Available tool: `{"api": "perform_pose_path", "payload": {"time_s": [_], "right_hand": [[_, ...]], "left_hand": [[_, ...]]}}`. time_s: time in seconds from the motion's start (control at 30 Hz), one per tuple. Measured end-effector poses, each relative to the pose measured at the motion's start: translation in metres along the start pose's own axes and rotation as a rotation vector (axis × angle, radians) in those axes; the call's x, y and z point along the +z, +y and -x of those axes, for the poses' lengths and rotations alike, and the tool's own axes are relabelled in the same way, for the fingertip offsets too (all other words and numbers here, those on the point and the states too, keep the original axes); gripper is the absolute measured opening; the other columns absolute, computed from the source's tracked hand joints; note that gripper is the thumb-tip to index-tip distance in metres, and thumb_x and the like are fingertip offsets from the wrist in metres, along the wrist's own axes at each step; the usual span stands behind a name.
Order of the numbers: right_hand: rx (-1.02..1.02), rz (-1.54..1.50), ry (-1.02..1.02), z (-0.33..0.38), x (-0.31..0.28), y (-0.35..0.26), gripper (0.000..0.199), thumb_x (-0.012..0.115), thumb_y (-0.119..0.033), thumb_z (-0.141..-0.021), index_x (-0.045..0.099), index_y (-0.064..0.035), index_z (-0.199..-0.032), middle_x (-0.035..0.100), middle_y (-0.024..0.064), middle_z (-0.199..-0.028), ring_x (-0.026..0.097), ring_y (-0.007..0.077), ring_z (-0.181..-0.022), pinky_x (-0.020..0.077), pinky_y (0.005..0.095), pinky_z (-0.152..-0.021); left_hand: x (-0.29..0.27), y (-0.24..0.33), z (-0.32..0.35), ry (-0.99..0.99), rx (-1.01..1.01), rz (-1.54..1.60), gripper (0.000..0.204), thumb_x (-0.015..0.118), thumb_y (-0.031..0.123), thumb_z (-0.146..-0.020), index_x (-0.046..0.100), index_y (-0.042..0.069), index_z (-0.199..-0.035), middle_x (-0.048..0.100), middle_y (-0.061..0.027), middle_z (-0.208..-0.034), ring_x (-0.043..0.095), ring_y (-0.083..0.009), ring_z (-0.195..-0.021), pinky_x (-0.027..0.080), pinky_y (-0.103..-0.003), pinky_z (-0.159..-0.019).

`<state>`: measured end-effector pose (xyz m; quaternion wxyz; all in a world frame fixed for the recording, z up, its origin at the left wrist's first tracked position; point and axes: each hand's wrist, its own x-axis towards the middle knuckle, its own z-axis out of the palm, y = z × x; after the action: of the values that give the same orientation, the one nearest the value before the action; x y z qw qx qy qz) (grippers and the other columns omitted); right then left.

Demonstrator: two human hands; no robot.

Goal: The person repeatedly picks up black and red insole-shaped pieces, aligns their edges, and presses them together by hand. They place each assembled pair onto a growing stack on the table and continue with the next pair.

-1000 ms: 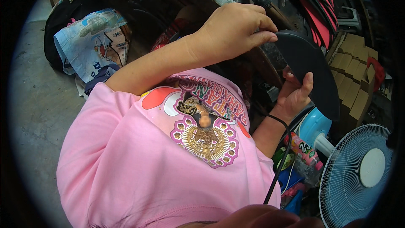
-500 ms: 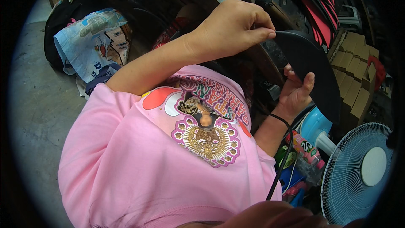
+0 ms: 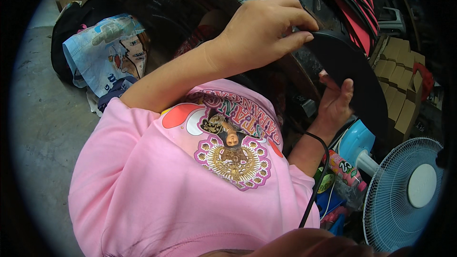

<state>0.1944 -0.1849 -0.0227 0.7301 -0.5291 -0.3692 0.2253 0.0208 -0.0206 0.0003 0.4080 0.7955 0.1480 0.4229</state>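
Observation:
A flat black curved piece (image 3: 364,81), thin like a cut sheet, is held up at the right, its broad face turned toward me. My left hand (image 3: 271,28) reaches across from the left. Its thumb and index finger come together at the piece's upper corner, with a small gap showing behind the fingertips. Lower down, my right hand (image 3: 335,107) holds the piece at its inner edge. The right thumb stands up against the dark face, and one fingertip shows to its left; the other right fingers are mostly hidden.
A stack of red and black sheets (image 3: 350,4) lies at the upper right, above small brown boxes (image 3: 395,74). A caged fan (image 3: 404,195) stands at lower right beside a pink bottle (image 3: 347,167). A black cable (image 3: 316,188) runs past my right forearm. A printed bag (image 3: 104,50) sits at left.
The black piece has turned to show more of its face. My left index finger has lifted slightly from its closer pinch at the corner. The right hand has barely moved.

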Motion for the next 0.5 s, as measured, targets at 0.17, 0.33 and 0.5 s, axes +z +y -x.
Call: {"api": "perform_pose_path", "payload": {"time_s": [0.17, 0.33, 0.5], "right_hand": [[0.009, -0.028, -0.022, -0.0001, -0.0002, 0.0041, 0.047, 0.063, -0.028, -0.098, 0.053, 0.0068, -0.129, 0.07, 0.019, -0.102, 0.07, 0.028, -0.079, 0.058, 0.0384, -0.074], [0.086, -0.124, 0.003, 0.0006, 0.0009, 0.0067, 0.038, 0.069, -0.016, -0.094, 0.058, 0.0038, -0.124, 0.069, 0.016, -0.102, 0.07, 0.0265, -0.08, 0.059, 0.0375, -0.07], [0.172, -0.017, 0.052, 0.0034, 0.0002, 0.01, 0.043, 0.061, -0.027, -0.1, 0.056, 0.0055, -0.127, 0.07, 0.0174, -0.104, 0.07, 0.0276, -0.082, 0.0567, 0.04, -0.079]], "left_hand": [[-0.002, -0.0006, -0.002, -0.004, 0.062, -0.055, 0.012, 0.076, 0.007, -0.086, 0.072, 0.001, -0.096, 0.065, -0.0063, -0.081, 0.065, -0.0138, -0.068, 0.049, -0.025, -0.059], [-0.002, -0.0021, -0.0021, -0.017, 0.071, -0.049, 0.01, 0.074, 0.007, -0.085, 0.07, 0.0, -0.091, 0.064, -0.0072, -0.079, 0.064, -0.0162, -0.069, 0.049, -0.027, -0.059], [-0.0035, -0.0032, -0.0014, -0.086, 0.004, -0.106, 0.01, 0.072, 0.009, -0.086, 0.07, 0.002, -0.092, 0.063, -0.0076, -0.079, 0.064, -0.0171, -0.07, 0.05, -0.027, -0.059]]}}
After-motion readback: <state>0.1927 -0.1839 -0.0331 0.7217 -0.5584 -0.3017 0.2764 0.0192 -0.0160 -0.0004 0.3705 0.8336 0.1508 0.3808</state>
